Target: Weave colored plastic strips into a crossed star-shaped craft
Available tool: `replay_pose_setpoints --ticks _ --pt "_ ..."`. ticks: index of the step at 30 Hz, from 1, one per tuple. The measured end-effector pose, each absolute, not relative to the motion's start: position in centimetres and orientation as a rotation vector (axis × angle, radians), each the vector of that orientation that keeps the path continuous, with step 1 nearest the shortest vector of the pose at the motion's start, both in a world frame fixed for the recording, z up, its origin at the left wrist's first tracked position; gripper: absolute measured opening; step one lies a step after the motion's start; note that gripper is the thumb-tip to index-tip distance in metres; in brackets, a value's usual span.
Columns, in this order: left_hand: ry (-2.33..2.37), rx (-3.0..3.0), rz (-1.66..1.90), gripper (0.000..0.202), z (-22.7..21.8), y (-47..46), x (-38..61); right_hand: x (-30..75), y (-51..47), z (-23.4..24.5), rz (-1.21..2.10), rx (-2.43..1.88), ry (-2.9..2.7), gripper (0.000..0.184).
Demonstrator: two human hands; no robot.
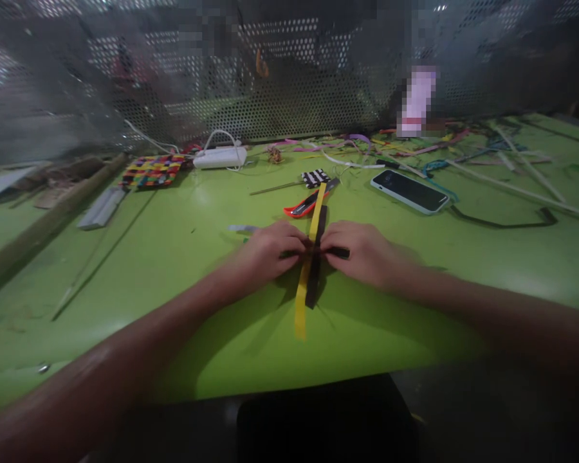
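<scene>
My left hand and my right hand face each other over the table, fingers pinched on a dark strip that runs crosswise between them. A long yellow strip and a shorter black strip lie lengthwise side by side and cross it between my fingertips. The crossing itself is partly covered by my fingers. Just beyond are a red-handled cutter and a small black-and-white woven piece with a thin stick at its left. A pale strip lies behind my left hand.
A phone lies right of the cutter on the green table. Further back are a white power strip, a colourful woven mat and loose strips. A long wooden bar lies at left. Perforated metal rises behind.
</scene>
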State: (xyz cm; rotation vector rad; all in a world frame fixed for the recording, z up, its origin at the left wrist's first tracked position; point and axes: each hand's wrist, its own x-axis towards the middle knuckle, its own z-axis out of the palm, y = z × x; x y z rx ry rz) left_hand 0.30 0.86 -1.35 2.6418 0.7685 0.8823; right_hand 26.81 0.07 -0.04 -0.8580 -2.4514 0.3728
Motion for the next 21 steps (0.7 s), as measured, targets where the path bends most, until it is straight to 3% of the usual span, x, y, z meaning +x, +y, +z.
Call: replay_pose_setpoints --ticks 21 --pt "0.953 2.46 0.838 0.013 -1.6 0.3 1.4 26.4 0.4 -0.5 0.425 -0.927 -2.431 0.008"
